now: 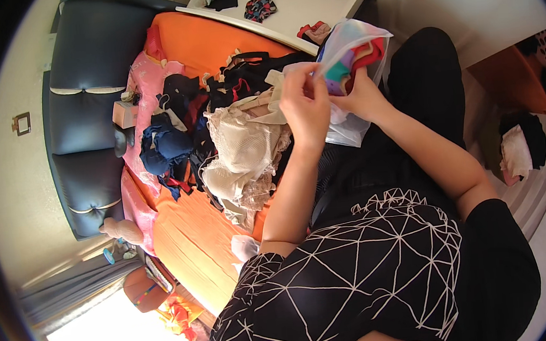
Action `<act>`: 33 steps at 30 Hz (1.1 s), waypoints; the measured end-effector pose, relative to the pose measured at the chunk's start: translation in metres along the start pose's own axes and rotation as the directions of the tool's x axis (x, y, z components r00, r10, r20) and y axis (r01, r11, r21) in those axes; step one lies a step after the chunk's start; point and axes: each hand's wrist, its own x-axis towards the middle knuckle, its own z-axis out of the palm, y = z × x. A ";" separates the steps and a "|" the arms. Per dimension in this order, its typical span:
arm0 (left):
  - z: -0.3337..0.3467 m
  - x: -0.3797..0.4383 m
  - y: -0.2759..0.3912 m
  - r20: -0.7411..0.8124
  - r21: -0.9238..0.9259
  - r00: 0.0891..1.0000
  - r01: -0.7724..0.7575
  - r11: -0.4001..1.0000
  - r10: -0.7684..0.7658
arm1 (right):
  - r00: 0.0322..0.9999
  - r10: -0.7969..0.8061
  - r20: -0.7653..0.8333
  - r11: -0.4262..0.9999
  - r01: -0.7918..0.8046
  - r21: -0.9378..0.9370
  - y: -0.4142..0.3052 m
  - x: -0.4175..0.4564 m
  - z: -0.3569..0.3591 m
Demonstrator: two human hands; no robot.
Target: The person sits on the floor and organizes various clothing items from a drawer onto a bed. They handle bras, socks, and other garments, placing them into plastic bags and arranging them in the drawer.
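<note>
My left hand [307, 101] pinches the edge of a translucent plastic bag [349, 34] between thumb and fingers. My right hand [366, 96] is at the bag's side, closed around folded colourful cloth [340, 74] in red, teal and purple; how far the cloth lies inside the bag is hard to tell. A whitish plastic bag [350, 132] hangs below the hands. Left of them, a heap of underwear lies on the bed, with a beige lace bra [241, 141] on top, a navy bra [166, 145] at its left and black garments [245, 78] behind.
Orange sheets [191, 236] and a pink printed cloth [142, 99] cover the bed before a dark padded headboard [78, 56]. A white drawer [307, 2] holds a patterned garment [260, 7] and a red and beige one [315, 31]. Further clothes [517, 149] lie low at the right.
</note>
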 end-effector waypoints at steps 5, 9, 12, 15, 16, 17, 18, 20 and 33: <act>-0.016 0.012 -0.004 0.111 0.020 0.992 -0.055 0.998 0.053 | 0.954 -0.239 0.181 0.863 0.294 -0.412 -0.053 -0.036 -0.042; -0.013 0.003 0.001 0.184 0.020 0.982 -0.042 0.999 0.038 | 0.525 -0.695 0.491 0.299 0.833 -0.467 -0.033 -0.020 -0.033; -0.008 -0.004 0.007 0.228 0.109 0.966 -0.148 0.983 0.120 | 0.460 -0.466 0.756 0.113 0.878 -0.464 0.003 0.001 -0.005; -0.003 -0.012 0.004 0.319 0.121 0.921 -0.272 0.955 0.222 | 0.616 -0.538 0.575 0.607 0.757 -0.243 0.026 0.009 0.023; -0.003 -0.018 0.001 0.366 0.160 0.920 -0.215 0.963 0.144 | 0.568 -0.511 0.645 0.554 0.791 -0.258 0.029 0.012 0.023; -0.002 -0.024 -0.004 0.336 0.206 0.920 -0.279 0.938 0.200 | 0.555 -0.455 0.696 0.556 0.788 -0.264 0.031 0.013 0.020; -0.001 -0.029 -0.010 0.311 0.257 0.917 -0.336 0.906 0.251 | 0.532 -0.381 0.756 0.544 0.790 -0.282 0.030 0.018 0.010; -0.001 -0.040 -0.023 0.291 0.283 0.934 -0.288 0.915 0.204 | 0.476 -0.417 0.774 0.393 0.863 -0.318 0.024 0.026 -0.002; -0.146 -0.022 0.022 0.352 -0.073 0.936 0.003 0.997 0.023 | 0.012 -0.435 0.900 -0.191 0.976 -0.106 -0.099 0.010 -0.069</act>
